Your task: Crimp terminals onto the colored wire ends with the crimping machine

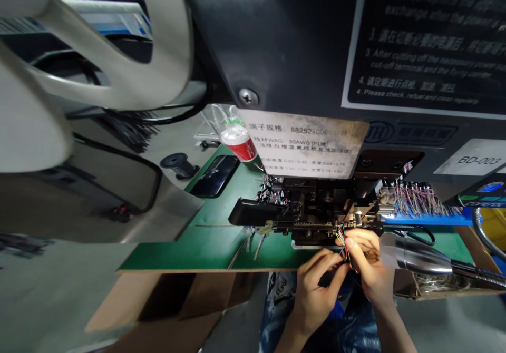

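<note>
Between my two hands is a small bundle of thin coloured wires (341,235), its ends fanned out upward. My left hand (317,284) pinches the lower part of the bundle from the left. From the right, my right hand (366,261) pinches the same wires higher up, thumb against fingers. Both hands are just in front of the terminal crimping machine (316,205), close to its working slot. The wires' lower ends are partly hidden by the fingers.
A lamp head (422,255) sits right beside my right hand. Many wires hang on a blue rack (427,219) at the right. Left on the green table (169,255) are a phone (215,176), a red-and-white cup (242,145) and a black spool (178,164). Cardboard boxes (174,305) stand below.
</note>
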A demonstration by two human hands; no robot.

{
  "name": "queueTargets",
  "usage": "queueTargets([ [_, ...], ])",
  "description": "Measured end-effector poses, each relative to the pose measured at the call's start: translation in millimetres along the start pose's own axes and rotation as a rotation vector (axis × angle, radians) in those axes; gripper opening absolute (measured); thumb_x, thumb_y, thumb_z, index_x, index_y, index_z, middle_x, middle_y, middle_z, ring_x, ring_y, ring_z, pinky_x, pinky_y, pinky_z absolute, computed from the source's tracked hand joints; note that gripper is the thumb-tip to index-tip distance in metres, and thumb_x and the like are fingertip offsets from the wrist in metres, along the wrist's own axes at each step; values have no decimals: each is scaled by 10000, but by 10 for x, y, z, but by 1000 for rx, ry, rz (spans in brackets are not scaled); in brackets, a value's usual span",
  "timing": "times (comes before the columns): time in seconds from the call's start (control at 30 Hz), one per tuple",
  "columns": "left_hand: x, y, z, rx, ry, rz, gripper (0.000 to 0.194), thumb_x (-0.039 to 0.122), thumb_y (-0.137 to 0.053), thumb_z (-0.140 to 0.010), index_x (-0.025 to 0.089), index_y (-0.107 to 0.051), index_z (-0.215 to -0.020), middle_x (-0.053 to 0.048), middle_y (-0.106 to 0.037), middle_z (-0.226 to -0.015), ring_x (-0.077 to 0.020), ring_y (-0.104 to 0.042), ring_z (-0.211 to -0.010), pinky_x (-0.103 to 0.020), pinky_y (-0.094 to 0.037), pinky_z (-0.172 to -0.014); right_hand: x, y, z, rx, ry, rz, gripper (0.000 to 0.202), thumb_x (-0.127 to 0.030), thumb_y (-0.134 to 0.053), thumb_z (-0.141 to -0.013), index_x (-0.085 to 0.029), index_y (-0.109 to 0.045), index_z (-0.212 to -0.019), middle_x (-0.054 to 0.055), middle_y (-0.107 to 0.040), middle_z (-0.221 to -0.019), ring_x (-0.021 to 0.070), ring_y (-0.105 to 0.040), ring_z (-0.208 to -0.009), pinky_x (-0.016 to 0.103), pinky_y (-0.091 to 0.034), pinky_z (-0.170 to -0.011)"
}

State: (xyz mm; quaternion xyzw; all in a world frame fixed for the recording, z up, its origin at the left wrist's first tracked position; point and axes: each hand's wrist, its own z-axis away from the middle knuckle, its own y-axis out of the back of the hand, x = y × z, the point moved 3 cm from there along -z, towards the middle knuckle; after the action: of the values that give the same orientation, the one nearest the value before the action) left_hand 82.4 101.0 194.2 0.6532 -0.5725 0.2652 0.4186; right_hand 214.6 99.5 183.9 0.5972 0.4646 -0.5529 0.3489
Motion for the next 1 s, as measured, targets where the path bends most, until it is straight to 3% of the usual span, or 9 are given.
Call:
queueTargets([
  [0.13, 0, -9, 3, -3, -6, 0, 164, 60, -656, -916, 199, -740, -893, -9, -717, -752, -150, -709, -622, -182, -582, -595, -2, -18, -4, -33, 10, 6, 124, -351, -747, -945, -258, -811, -996, 44, -839, -885, 251, -811, -826, 370, -667, -789],
  [0.27, 22, 21, 9, -4, -44, -28, 173, 47, -659, -921, 197, -744, -924, -10, -727, -774, -147, -714, -647, -179, -588, -636, 7, 2, 18, 27, 60, 56, 111, -326, -732, -953, -257, -807, -999, 40, -827, -888, 237, -796, -811, 350, -646, -768],
  [0.37, 49, 103, -12, -23, -75, -40, 152, 66, -661, -946, 192, -746, -929, -16, -735, -779, -149, -719, -665, -183, -586, -658, -87, 45, 21, 12, 227, 180, 92, -266, -729, -948, -256, -805, -999, 38, -801, -900, 234, -766, -836, 358, -616, -789],
  [0.47, 69, 191, -53, -116, -55, -5, 138, 143, -678, -976, 187, -732, -857, -6, -713, -723, -140, -695, -622, -172, -560, -616, -183, 78, 12, -64, 370, 262, 82, -218, -732, -937, -246, -773, -872, 38, -768, -933, 229, -740, -885, 361, -588, -833],
  [0.57, 71, 225, -82, -175, -28, 29, 176, 196, -699, -983, 185, -720, -808, 2, -704, -698, -132, -681, -604, -162, -551, -606, -140, 86, 1, -111, 280, 173, 118, -217, -717, -959, -242, -720, -844, 12, -769, -859, 200, -754, -799, 314, -597, -762],
  [0.63, 54, 205, -84, -145, -24, 21, 161, 181, -703, -976, 183, -724, -817, 0, -707, -710, -129, -681, -610, -158, -551, -612, -69, 86, 2, -66, 194, 126, 18, -248, -741, -955, -246, -737, -938, 5, -787, -823, 201, -772, -747, 303, -614, -719],
  [0.7, 28, 157, -70, -96, -36, 4, 129, 149, -697, -969, 178, -731, -848, -3, -711, -730, -126, -683, -615, -155, -553, -616, -11, 81, 5, -17, 141, 123, 75, -281, -757, -948, -249, -764, -1015, 23, -817, -863, 222, -793, -779, 328, -634, -754],
  [1.0, -22, 63, 5, -24, -96, -34, 124, 89, -661, -973, 171, -753, -960, -17, -736, -791, -133, -715, -662, -162, -584, -658, -20, 61, -13, -45, 123, 118, 114, -275, -730, -960, -304, -815, -1031, -1, -845, -927, 197, -809, -850, 292, -635, -813],
])
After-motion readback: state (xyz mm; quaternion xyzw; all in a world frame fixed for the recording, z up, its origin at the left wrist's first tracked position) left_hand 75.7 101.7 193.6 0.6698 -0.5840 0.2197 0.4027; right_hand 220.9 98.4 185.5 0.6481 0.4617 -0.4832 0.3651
